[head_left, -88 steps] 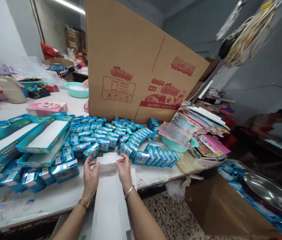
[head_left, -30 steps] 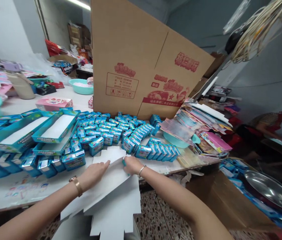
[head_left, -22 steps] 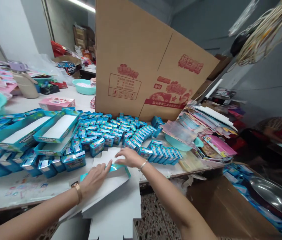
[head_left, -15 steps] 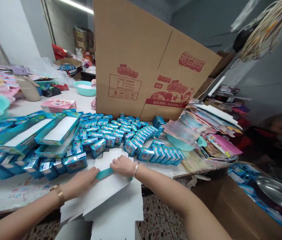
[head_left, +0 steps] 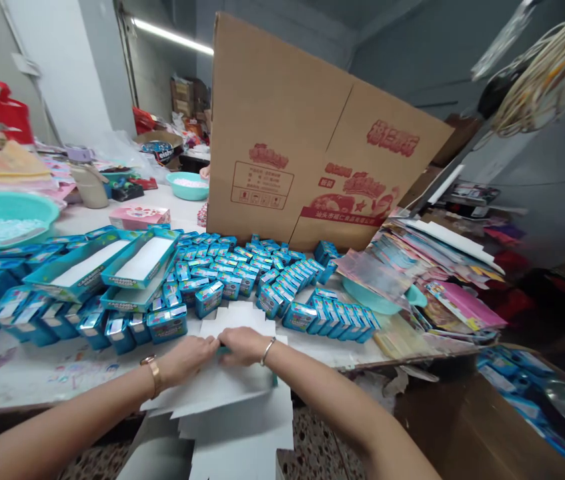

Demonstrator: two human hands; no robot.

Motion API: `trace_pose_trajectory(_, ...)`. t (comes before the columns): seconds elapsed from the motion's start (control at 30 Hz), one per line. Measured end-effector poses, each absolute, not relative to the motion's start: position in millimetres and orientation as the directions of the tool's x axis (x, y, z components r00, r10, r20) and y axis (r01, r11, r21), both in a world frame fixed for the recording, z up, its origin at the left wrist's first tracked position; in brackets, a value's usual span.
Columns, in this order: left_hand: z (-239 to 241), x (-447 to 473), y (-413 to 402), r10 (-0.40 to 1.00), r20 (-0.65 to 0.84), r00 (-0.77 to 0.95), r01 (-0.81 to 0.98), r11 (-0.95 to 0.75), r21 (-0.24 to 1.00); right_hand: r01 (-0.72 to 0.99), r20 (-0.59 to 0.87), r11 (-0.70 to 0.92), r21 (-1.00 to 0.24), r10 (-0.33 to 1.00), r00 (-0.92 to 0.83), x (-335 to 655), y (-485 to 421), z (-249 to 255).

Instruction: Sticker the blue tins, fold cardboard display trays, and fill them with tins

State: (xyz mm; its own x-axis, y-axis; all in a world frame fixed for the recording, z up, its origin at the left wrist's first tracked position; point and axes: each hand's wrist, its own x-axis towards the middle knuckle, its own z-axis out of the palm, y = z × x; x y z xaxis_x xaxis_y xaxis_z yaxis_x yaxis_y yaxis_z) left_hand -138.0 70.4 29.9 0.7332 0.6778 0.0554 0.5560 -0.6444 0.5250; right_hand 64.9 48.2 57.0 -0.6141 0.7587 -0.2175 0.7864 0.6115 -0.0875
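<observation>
My left hand [head_left: 189,356] and my right hand [head_left: 242,345] meet fingertip to fingertip on a flat white carton blank [head_left: 232,390] that lies over the table's front edge. Both hands press on a folded teal flap of the blank, fingers curled on it. More white blanks [head_left: 239,430] hang below, off the edge. Just beyond the hands lie rows of small blue packs [head_left: 242,273].
Open teal display trays [head_left: 137,263] sit at left on the white table [head_left: 37,377]. A big brown carton [head_left: 312,153] stands behind the packs. A teal bowl [head_left: 372,297] under printed sheets [head_left: 427,267] is at right; another teal basin [head_left: 5,213] at far left.
The hands came together from apart, folding a teal-faced flap of the blank over and pressing it flat. The head view shifted slightly left and up.
</observation>
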Motion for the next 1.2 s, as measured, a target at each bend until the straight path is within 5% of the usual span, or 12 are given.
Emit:
trace_pose_trajectory(0.13, 54, -147, 68, 0.811, 0.208, 0.547, 0.559, -0.539, 0.630, 0.840, -0.197, 0.507, -0.194, 0.819, -0.539, 82, 32, 64)
trace_pose_trajectory(0.23, 54, -143, 37, 0.976, 0.165, 0.144, 0.346, -0.206, 0.915, 0.827, -0.167, 0.229, -0.513, 0.919, -0.357, 107, 4, 61)
trace_pose_trajectory(0.37, 35, -111, -5, 0.995, -0.056, 0.083, 0.051, 0.052, 0.997, 0.342, -0.108, -0.047, -0.939, 0.981, -0.160, 110, -32, 45)
trace_pose_trajectory(0.5, 27, -84, -15, 0.977, -0.198, -0.077, -0.223, 0.176, 0.959, -0.121, -0.094, -0.088, -0.989, 0.994, 0.045, 86, -52, 27)
trace_pose_trajectory(0.7, 28, -82, -6, 0.917, -0.331, 0.223, -0.493, 0.399, 0.773, -0.459, -0.128, -0.038, -0.887, 0.978, 0.167, 73, -53, 8)
trace_pose_trajectory(0.8, 26, -85, 10, 0.944, -0.259, 0.204, -0.375, 0.319, 0.870, -0.423, -0.058, 0.022, -0.906, 0.983, 0.177, 77, -44, 4)
trace_pose_trajectory(0.93, 14, -77, 36, 0.993, -0.101, 0.066, -0.113, 0.108, 0.988, -0.109, 0.036, 0.075, -0.991, 0.947, 0.320, 76, -21, -2)
trace_pose_trajectory(1.03, 4, -63, 48, 0.994, -0.108, 0.016, -0.119, 0.109, 0.987, 0.135, 0.133, 0.079, -0.988, 0.877, 0.461, 67, -2, -7)
trace_pose_trajectory(1.2, 2, -53, 54, 0.994, -0.083, 0.071, -0.092, 0.089, 0.992, 0.272, 0.214, 0.056, -0.961, 0.772, 0.598, 55, 13, -11)
